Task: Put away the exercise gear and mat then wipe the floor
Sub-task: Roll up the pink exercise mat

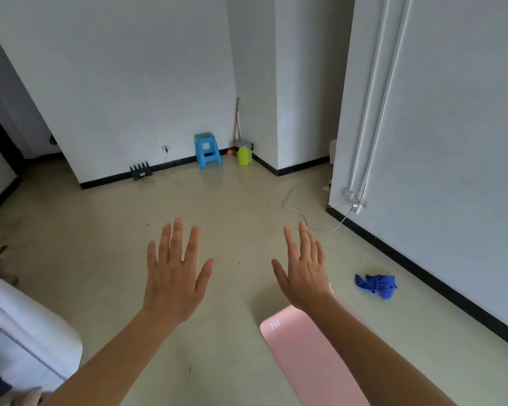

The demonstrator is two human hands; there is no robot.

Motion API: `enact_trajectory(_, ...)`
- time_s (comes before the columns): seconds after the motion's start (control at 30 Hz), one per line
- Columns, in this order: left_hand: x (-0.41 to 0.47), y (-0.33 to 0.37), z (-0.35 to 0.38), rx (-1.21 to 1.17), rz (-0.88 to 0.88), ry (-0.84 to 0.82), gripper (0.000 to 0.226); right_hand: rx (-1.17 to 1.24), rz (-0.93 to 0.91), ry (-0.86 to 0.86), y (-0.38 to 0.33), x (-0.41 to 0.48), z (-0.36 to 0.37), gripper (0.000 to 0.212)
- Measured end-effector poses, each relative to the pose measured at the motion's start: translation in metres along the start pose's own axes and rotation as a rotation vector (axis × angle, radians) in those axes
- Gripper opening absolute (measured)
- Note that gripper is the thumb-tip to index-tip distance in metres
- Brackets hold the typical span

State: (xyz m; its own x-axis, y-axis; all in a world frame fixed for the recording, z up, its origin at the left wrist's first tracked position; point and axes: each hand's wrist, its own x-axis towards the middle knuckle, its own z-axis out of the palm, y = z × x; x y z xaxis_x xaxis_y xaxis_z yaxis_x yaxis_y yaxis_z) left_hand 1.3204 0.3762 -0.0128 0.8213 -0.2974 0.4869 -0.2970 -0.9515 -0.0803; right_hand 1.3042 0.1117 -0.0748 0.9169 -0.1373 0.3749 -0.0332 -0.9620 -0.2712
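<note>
Both hands are held out over the floor (100,235), palms down. The fingers of the left hand (175,276) and right hand (304,273) are straight and spread, and they hold nothing.

The pink mat (305,356) lies flat on the floor at 5 o'clock, with the right forearm crossing in front of it. A crumpled blue cloth (377,285) sits at 3 o'clock from the right hand, near the black skirting.

A blue stool (207,150) stands at 12 o'clock against the far wall. A yellow-green container (244,155) is just beside it in the corner, and a stick handle (237,121) leans there. A black pronged device (141,171) sits at 11 o'clock. A white cable (305,221) trails across the floor at 1 o'clock. White bedding (27,332) fills the view at 8 o'clock.
</note>
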Motion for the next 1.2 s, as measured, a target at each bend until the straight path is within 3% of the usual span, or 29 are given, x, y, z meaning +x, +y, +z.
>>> enact_trajectory(0.13,0.078,-0.059,0.056,-0.02,0.033,-0.024,0.07,-0.053,-0.024,0.008,-0.023,0.079,0.046,0.072)
enact_trajectory(0.33,0.177,-0.095,0.135,-0.118,0.149,0.005,0.07,-0.131,0.125,0.026,-0.028,0.16,0.109,0.07)
enact_trajectory(0.4,0.268,-0.125,0.189,-0.197,0.231,-0.126,0.069,-0.175,0.247,0.036,-0.038,0.229,0.147,0.071)
enact_trajectory(0.43,0.277,-0.119,0.193,-0.214,0.275,-0.075,0.068,-0.181,0.25,0.056,-0.037,0.229,0.141,0.07)
enact_trajectory(0.57,0.359,-0.081,0.229,-0.317,0.453,-0.066,0.067,-0.255,0.4,0.113,-0.017,0.252,0.133,0.07)
enact_trajectory(0.73,0.423,0.032,0.277,-0.454,0.711,-0.121,0.067,-0.317,0.704,0.156,0.044,0.236,0.131,0.071)
enact_trajectory(0.93,0.452,0.169,0.324,-0.432,0.958,-0.197,0.07,-0.368,0.986,0.214,0.139,0.221,0.137,0.073)
enact_trajectory(1.2,0.5,0.277,0.351,-0.388,1.297,-0.194,0.071,-0.327,1.245,0.258,0.194,0.237,0.142,0.073)
